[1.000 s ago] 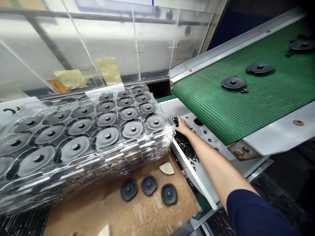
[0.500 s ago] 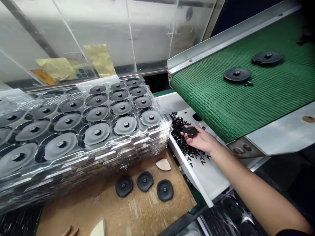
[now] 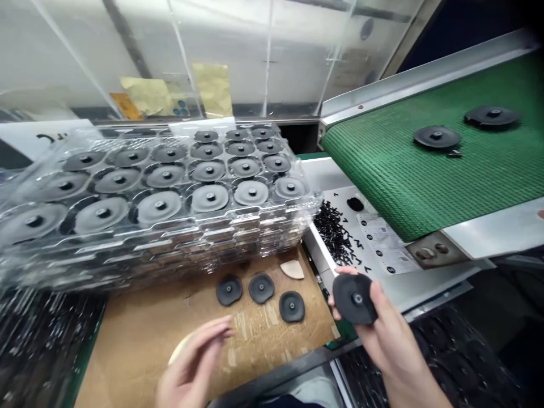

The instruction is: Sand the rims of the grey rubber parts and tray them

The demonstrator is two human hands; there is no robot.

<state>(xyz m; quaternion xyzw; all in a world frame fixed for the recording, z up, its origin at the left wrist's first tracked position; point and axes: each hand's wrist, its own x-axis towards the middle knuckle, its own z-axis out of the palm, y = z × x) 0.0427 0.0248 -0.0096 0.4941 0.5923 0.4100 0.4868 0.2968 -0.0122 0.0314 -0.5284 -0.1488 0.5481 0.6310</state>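
My right hand (image 3: 389, 326) grips a black plastic disc (image 3: 355, 309) with a small raised hub, thumb on its right edge and fingers behind it. My left hand (image 3: 193, 360) hovers above the brown board (image 3: 140, 317), its fingers stretched toward the right and holding nothing visible. A pale piece (image 3: 178, 348) peeks out behind that hand, mostly hidden. Between the hands, three similar discs lie on the board: a left disc (image 3: 229, 290), a middle disc (image 3: 260, 288) and a right disc (image 3: 292, 306). Beyond them rests a pale wedge (image 3: 292, 270).
Stacked clear trays (image 3: 178, 226) with several dark discs in their pockets fill the left. A white bin (image 3: 317, 249) holds a heap of small black clips (image 3: 334, 232). Two discs and a small dark part ride on the green conveyor (image 3: 395, 170). More discs sit low at the right.
My right hand has come from the bin toward me, bringing the disc with its hub side facing me. My left hand has risen into view over the board. The view has shifted left.
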